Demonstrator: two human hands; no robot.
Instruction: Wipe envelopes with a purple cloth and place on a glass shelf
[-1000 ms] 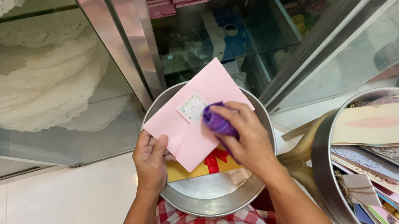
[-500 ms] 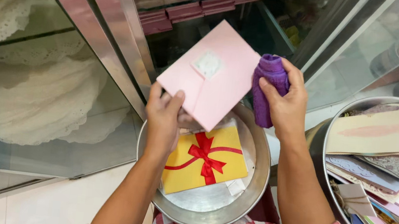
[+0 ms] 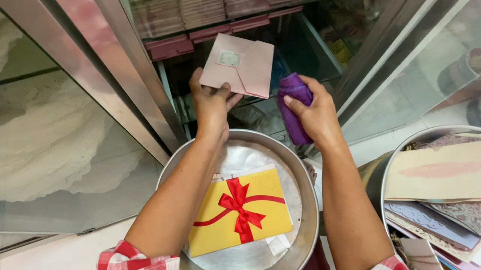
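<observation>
above the round metal tray [image 3: 300,244], a pink envelope [image 3: 239,65] is pinched in the left hand [image 3: 211,104]; a purple cloth [image 3: 293,108] is squeezed in the right hand [image 3: 315,113] for wiping.

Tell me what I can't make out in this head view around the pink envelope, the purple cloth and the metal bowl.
- Pink envelope: its far face is turned away; the left hand covers its lower edge.
- Purple cloth: the right hand wraps part of it.
- Metal bowl: the bottom edge cuts off its near rim; the yellow card hides what lies beneath.
- Paper stack: cut off by the right edge.
</observation>
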